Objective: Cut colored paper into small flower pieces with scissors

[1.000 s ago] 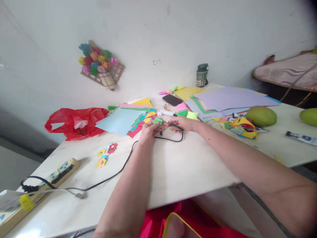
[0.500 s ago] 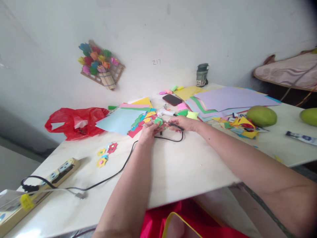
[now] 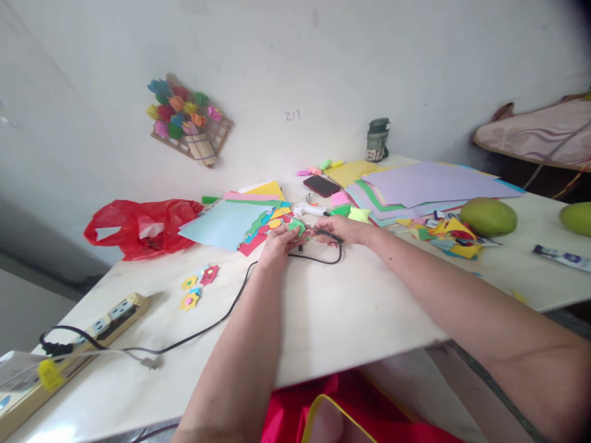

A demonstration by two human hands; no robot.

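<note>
A small piece of green paper is pinched in the fingers of my left hand. My right hand grips a pair of scissors by its dark handles, and the metal blades point left at the green paper. How far the blades are apart is too small to tell. Just beyond my left hand lie cut paper shapes in green, yellow, red and blue. A white glue gun rests behind the scissors. Its black cord appears to loop below both hands.
Small paper flowers lie at left, near a power strip and a red plastic bag. Coloured sheets, paper scraps, a green fruit and a glue tube occupy the right. A phone and a bottle stay behind.
The green paper has shifted very slightly in my left fingers at the scissor blades. Both hands and everything else keep nearly the same places.
</note>
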